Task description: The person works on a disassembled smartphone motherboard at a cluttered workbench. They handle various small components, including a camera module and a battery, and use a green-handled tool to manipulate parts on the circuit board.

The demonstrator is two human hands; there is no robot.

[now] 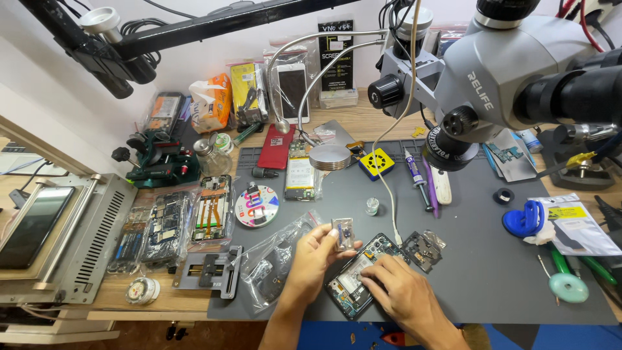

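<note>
An opened smartphone (355,275), its back off and its boards showing, lies tilted on the grey work mat (479,259). My right hand (402,295) rests on it, fingertips pressing its middle. My left hand (314,256) holds a small silver camera-frame part (343,233) pinched between thumb and fingers, just above the phone's upper left corner. A loose dark internal part (422,249) sits on the mat right of the phone.
A grey stereo microscope (479,84) hangs over the mat's back right. Clear bags of phone boards (172,223), a round sticker disc (256,206), a metal holder (208,272) and a heating plate (61,240) fill the left. A blue suction cup (523,219) and tools lie right.
</note>
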